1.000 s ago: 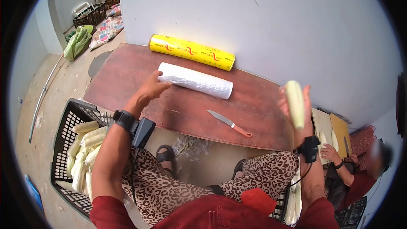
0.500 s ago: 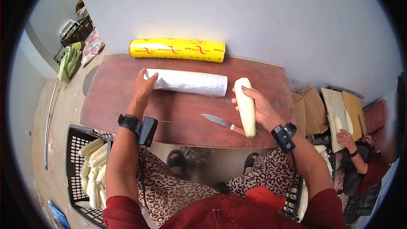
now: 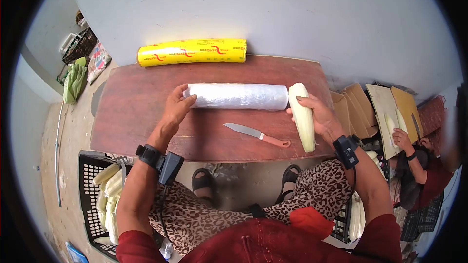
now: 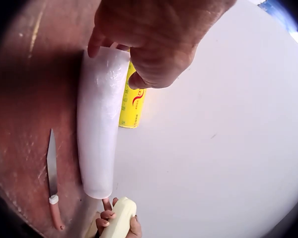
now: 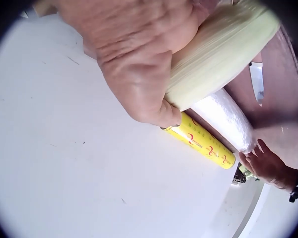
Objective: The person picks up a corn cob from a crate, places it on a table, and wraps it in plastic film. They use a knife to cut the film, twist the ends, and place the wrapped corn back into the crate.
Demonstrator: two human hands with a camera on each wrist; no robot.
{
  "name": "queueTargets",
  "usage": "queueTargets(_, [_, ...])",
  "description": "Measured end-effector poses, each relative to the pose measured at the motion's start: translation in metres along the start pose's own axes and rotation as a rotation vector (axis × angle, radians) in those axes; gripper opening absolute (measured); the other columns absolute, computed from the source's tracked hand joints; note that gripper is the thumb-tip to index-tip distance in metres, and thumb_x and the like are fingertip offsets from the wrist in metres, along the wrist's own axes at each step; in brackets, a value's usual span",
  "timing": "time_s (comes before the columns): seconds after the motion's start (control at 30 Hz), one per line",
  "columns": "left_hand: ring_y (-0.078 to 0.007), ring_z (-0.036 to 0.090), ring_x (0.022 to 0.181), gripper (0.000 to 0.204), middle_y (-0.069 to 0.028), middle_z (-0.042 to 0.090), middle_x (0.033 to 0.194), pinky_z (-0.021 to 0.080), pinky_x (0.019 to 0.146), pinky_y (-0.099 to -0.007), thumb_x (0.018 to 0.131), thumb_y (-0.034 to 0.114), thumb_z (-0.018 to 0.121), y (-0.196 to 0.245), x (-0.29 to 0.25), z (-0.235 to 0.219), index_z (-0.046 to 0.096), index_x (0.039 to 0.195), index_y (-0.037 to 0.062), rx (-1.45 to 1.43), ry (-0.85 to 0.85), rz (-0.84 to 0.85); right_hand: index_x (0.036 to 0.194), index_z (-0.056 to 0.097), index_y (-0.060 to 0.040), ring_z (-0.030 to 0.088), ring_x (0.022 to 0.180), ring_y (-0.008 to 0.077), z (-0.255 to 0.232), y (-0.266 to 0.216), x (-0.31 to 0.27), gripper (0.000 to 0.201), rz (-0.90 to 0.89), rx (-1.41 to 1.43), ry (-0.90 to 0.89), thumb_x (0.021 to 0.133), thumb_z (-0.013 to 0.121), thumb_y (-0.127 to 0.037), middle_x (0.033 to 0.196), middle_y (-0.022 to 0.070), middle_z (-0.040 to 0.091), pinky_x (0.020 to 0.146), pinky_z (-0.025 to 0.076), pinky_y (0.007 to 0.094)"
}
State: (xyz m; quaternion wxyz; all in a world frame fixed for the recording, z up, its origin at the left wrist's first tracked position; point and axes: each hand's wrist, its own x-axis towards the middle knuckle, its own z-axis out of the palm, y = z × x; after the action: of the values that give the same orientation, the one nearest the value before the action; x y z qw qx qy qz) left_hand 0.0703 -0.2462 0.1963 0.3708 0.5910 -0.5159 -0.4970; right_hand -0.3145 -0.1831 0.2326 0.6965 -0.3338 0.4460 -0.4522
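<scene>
A white film roll point(image 3: 236, 96) lies lengthwise on the reddish-brown table. At its left end, my left hand point(image 3: 176, 108) touches it, the fingers spread in the right wrist view point(image 5: 269, 164). My right hand point(image 3: 320, 115) grips a pale husked corn cob point(image 3: 302, 121), its thumb lying over the upper part. The cob's top is beside the roll's right end; in the left wrist view a finger of that hand point(image 4: 107, 214) reaches the roll's end. Nearer the front edge lies a knife point(image 3: 243, 129) with an orange handle, blade pointing left.
Behind the film, a yellow wrapped roll point(image 3: 192, 52) lies along the wall. A black crate point(image 3: 90, 175) of wrapped cobs stands at lower left, with another crate point(image 3: 342, 221) by the right leg. Cardboard point(image 3: 361, 112) and a second person's hand point(image 3: 402, 139) are at right.
The right hand has brought the cob in from the right, over the table and down beside the roll's end. The white roll has shifted right along the table, the left hand moving with it.
</scene>
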Motion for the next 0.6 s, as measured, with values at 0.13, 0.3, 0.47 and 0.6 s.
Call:
queueTargets(0.13, [-0.0180, 0.059, 0.096, 0.061, -0.0104, 0.063, 0.109, 0.048, 0.080, -0.0293, 0.088, 0.017, 0.067, -0.005, 0.001, 0.005, 0.042, 0.141, 0.0014, 0.090, 0.025, 0.074, 0.130, 0.043, -0.0016, 0.066, 0.091, 0.0220, 0.001, 0.001, -0.004, 0.046, 0.010, -0.104, -0.027, 0.090, 0.061, -0.016, 0.108, 0.0120, 0.058, 0.068, 0.057, 0.0343])
queueTargets(0.3, [-0.0181, 0.060, 0.091, 0.062, -0.0129, 0.064, 0.106, 0.049, 0.079, -0.0305, 0.085, 0.010, 0.068, -0.042, 0.022, 0.000, 0.042, 0.139, -0.0031, 0.453, 0.103, 0.287, 0.134, 0.041, -0.0018, 0.063, 0.096, 0.0197, 0.005, 0.002, -0.006, 0.058, -0.074, -0.340, 0.033, 0.084, 0.068, -0.014, 0.109, 0.0105, 0.058, 0.079, 0.053, 0.0343])
queueTargets(0.47, [-0.0347, 0.059, 0.113, 0.065, -0.0272, 0.059, 0.121, 0.046, 0.096, -0.0387, 0.078, 0.012, 0.071, -0.031, 0.008, -0.004, 0.045, 0.134, -0.0056, 0.405, 0.078, 0.343, 0.132, 0.047, -0.0032, 0.060, 0.105, 0.0171, -0.003, 0.001, -0.010, 0.065, -0.123, -0.729, -0.123, 0.074, 0.074, -0.012, 0.113, 0.0105, 0.060, 0.090, 0.048, 0.0330])
queueTargets(0.6, [-0.0344, 0.059, 0.113, 0.064, -0.0271, 0.059, 0.121, 0.046, 0.096, -0.0393, 0.077, 0.012, 0.072, -0.023, -0.002, -0.004, 0.045, 0.132, -0.0054, 0.287, 0.102, 0.217, 0.128, 0.052, -0.0073, 0.059, 0.109, 0.0221, 0.008, -0.002, -0.019, 0.066, -0.116, -1.229, -0.125, 0.068, 0.077, -0.012, 0.116, 0.0120, 0.062, 0.093, 0.047, 0.0344])
